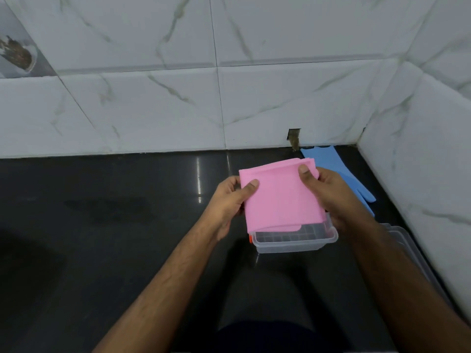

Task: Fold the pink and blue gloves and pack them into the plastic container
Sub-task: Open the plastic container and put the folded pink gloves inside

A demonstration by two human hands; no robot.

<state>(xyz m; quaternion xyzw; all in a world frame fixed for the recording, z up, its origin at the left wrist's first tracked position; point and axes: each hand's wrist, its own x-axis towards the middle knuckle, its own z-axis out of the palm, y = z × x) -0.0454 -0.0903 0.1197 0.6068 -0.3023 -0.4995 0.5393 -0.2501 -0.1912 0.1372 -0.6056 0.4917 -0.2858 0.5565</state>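
Folded rubber glove (280, 197): flat solid pink, no print. Flat rubber glove (328, 161) by the wall: light blue, plain. Rectangular plastic container (295, 242): clear and colourless, grid pattern visible on its base, small orange-red clip at its left end. Clear plastic lid (407, 248): colourless too. Polished stone table (102, 225): glossy black. Wall tiles (153, 98): white with grey-green marble veins.
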